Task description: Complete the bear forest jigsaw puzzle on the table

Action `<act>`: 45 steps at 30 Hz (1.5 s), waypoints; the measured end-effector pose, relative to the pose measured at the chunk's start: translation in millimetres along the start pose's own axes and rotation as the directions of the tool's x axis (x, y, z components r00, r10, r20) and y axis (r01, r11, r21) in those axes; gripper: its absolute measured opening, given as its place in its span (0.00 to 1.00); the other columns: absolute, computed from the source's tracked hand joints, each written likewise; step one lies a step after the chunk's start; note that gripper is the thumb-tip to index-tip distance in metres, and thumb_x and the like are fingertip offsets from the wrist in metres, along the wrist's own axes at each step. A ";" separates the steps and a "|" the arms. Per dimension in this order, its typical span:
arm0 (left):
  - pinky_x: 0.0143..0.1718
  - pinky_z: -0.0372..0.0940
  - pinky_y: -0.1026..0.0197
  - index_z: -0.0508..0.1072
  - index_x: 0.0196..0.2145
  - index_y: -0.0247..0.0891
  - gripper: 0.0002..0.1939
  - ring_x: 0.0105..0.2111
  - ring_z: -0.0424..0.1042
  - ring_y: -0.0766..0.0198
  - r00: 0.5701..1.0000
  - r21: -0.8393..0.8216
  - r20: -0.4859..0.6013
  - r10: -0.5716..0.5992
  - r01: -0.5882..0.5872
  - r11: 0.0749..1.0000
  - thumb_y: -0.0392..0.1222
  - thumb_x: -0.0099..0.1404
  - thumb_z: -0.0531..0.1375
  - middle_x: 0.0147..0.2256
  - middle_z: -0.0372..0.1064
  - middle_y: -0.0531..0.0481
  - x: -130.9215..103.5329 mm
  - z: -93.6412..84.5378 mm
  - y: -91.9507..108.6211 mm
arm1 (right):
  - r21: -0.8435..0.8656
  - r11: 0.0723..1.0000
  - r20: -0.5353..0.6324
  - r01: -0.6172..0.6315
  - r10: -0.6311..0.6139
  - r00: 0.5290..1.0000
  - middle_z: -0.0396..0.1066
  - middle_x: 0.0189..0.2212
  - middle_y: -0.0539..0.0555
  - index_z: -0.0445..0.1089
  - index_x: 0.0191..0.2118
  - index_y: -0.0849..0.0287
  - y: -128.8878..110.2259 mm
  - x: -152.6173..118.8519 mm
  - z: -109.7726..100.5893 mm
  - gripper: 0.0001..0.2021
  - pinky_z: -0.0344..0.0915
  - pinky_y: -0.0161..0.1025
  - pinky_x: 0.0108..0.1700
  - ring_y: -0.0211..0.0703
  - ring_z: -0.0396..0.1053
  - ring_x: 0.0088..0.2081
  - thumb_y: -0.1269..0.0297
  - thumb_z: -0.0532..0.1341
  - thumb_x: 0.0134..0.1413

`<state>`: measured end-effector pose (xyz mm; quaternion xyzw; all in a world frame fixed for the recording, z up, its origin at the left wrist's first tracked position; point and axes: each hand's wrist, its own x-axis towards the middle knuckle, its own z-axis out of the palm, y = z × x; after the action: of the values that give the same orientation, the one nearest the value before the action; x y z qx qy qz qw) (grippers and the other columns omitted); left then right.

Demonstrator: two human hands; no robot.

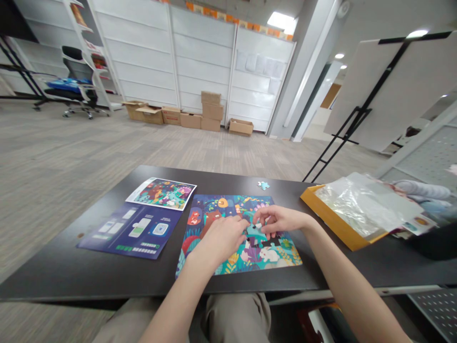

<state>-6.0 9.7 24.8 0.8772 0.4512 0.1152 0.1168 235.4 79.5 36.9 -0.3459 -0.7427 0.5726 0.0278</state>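
Hands [228, 233], two, on one puzzle [250, 252], one loose piece [263, 185] beyond

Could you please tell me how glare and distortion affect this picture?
Head view: the ceiling light blown to white; glare streaking the clear plastic; the pillar leaning, likely from the wide lens; small print on the purple sheet too soft to read; puzzle free of strong glare.

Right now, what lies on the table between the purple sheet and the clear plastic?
In the head view, the puzzle lies there, under the left hand and right hand; a loose piece sits beyond its far edge.
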 end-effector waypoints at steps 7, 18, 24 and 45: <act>0.46 0.70 0.53 0.65 0.61 0.41 0.21 0.46 0.78 0.51 0.977 -0.115 -0.115 -0.181 0.167 0.979 0.40 0.72 0.54 0.47 0.78 0.43 2.1 -1.0 1.2 | 0.074 0.992 -0.134 0.099 -0.089 0.987 0.69 0.36 0.50 0.66 0.53 0.56 -6.7 -4.8 -0.5 0.22 0.74 0.34 0.31 0.38 0.76 0.31 0.52 0.67 0.58; 0.37 0.69 0.60 0.68 0.56 0.40 0.20 0.34 0.78 0.60 0.936 -0.628 -0.248 -0.251 0.042 0.777 0.36 0.67 0.57 0.33 0.78 0.52 15.4 3.8 8.7 | 0.104 0.979 -0.274 0.176 -0.142 0.951 0.72 0.36 0.50 0.64 0.58 0.54 -5.0 -2.2 -0.2 0.26 0.73 0.34 0.32 0.39 0.75 0.31 0.52 0.68 0.57; 0.36 0.69 0.61 0.72 0.45 0.38 0.11 0.33 0.77 0.62 0.888 -0.716 -0.295 -0.353 0.039 0.697 0.35 0.64 0.58 0.34 0.78 0.50 30.7 13.6 9.4 | 0.080 0.985 -0.125 0.151 -0.141 0.982 0.75 0.31 0.49 0.62 0.59 0.58 -1.6 -5.1 -3.6 0.30 0.71 0.35 0.35 0.39 0.74 0.31 0.52 0.69 0.55; 0.51 0.67 0.55 0.75 0.44 0.39 0.17 0.50 0.72 0.54 0.981 -0.462 -0.114 0.157 -0.192 0.866 0.37 0.57 0.70 0.47 0.73 0.45 34.7 30.9 20.2 | 0.049 0.990 0.034 -0.129 0.127 0.991 0.74 0.26 0.47 0.70 0.39 0.61 6.9 -22.1 -22.4 0.19 0.73 0.34 0.32 0.34 0.72 0.24 0.51 0.71 0.50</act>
<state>38.6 23.6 5.2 0.8551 0.3324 0.2628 0.2988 265.3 86.8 46.4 -0.3831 -0.7045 0.5973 -0.0115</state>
